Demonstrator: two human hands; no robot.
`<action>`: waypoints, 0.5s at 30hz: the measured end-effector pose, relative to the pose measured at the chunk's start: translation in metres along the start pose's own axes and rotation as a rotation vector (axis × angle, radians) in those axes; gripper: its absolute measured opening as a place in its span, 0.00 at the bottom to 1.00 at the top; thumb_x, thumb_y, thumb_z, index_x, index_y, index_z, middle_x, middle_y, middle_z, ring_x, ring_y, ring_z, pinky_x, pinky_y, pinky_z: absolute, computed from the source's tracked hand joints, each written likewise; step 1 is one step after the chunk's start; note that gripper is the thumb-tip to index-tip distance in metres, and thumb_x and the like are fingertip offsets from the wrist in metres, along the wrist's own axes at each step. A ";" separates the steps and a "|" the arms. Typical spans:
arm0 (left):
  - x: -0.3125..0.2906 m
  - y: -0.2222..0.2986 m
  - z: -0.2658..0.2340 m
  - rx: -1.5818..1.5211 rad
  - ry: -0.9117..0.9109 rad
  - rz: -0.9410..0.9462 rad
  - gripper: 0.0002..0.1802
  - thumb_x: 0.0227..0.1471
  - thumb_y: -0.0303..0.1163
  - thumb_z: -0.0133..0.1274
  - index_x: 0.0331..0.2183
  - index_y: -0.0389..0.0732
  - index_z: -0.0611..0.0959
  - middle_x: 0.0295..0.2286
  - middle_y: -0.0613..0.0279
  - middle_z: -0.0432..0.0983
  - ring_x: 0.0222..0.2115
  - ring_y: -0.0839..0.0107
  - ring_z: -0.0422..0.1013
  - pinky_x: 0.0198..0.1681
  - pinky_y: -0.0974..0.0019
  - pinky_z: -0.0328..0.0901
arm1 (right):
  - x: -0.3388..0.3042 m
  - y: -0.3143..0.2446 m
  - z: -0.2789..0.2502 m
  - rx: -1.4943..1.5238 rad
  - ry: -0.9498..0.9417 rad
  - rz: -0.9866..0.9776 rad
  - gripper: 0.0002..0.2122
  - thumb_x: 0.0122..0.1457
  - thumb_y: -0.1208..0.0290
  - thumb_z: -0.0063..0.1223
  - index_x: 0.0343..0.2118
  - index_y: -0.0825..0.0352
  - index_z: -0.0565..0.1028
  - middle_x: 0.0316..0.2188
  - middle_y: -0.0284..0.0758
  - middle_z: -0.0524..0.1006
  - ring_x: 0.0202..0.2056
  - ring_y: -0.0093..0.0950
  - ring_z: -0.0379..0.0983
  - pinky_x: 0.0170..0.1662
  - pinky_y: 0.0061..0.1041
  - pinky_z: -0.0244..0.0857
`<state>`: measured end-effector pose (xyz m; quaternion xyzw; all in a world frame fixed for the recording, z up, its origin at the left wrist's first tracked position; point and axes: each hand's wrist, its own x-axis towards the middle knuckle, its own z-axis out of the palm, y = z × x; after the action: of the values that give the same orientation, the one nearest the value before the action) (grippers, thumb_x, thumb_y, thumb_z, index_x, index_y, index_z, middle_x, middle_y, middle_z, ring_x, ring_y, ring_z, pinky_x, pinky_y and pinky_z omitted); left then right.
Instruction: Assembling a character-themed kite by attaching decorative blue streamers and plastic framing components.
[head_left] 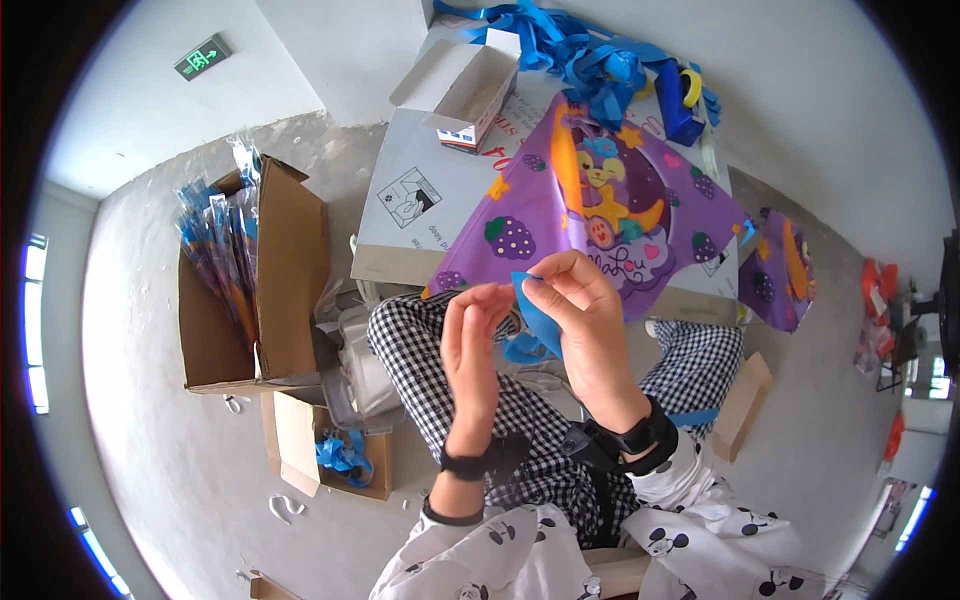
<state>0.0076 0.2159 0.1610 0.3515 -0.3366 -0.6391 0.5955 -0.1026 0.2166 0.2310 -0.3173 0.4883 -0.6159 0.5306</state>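
Observation:
My right hand (592, 318) pinches the end of a blue ribbon (541, 322) between thumb and fingers; the strip hangs down over my lap. Close by on its left, my left hand (470, 350) is raised with its fingers stretched out, holding nothing that I can see. Whether its fingertips touch the ribbon is hard to tell. Just beyond both hands, a purple kite (625, 185) with a cartoon figure, stars and berries lies spread on the white table (385, 235). Part of its lower edge is hidden behind my fingers.
On the table stand an opened small carton (465, 95), a heap of blue ribbon (590, 65) and a blue tape dispenser (680, 105). Another purple kite piece (780, 275) hangs at the right. Left on the floor are a tall box (295, 270) of packed kites and a smaller box (295, 445).

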 end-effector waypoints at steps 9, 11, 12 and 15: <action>-0.006 0.043 0.005 -0.265 -0.082 -0.227 0.07 0.56 0.23 0.52 0.39 0.34 0.79 0.30 0.62 0.78 0.32 0.75 0.74 0.39 0.72 0.68 | -0.021 -0.010 0.002 0.121 -0.070 0.212 0.06 0.58 0.70 0.57 0.35 0.66 0.74 0.35 0.27 0.75 0.37 0.15 0.68 0.44 0.17 0.61; -0.001 0.045 -0.012 -0.316 -0.069 -0.229 0.06 0.56 0.25 0.51 0.36 0.36 0.78 0.26 0.64 0.75 0.26 0.77 0.72 0.32 0.74 0.69 | -0.018 -0.021 -0.006 0.011 -0.074 0.156 0.07 0.59 0.69 0.56 0.36 0.66 0.74 0.36 0.28 0.75 0.38 0.16 0.69 0.45 0.18 0.62; 0.002 0.050 -0.028 -0.394 0.027 -0.215 0.04 0.56 0.26 0.50 0.35 0.37 0.77 0.23 0.64 0.72 0.21 0.78 0.69 0.25 0.76 0.66 | -0.012 -0.024 -0.012 -0.093 -0.093 0.116 0.07 0.60 0.69 0.55 0.37 0.66 0.74 0.37 0.28 0.75 0.39 0.17 0.70 0.46 0.18 0.63; 0.004 0.073 -0.075 -0.562 0.027 -0.155 0.04 0.56 0.26 0.46 0.31 0.38 0.75 0.18 0.65 0.65 0.11 0.81 0.59 0.09 0.80 0.53 | 0.030 -0.017 -0.101 -0.563 -0.139 -0.095 0.10 0.61 0.67 0.54 0.42 0.66 0.73 0.39 0.29 0.75 0.41 0.19 0.71 0.46 0.19 0.65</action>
<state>0.1090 0.2067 0.1833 0.2061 -0.1105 -0.7460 0.6235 -0.2072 0.2141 0.2110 -0.5160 0.5869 -0.4572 0.4245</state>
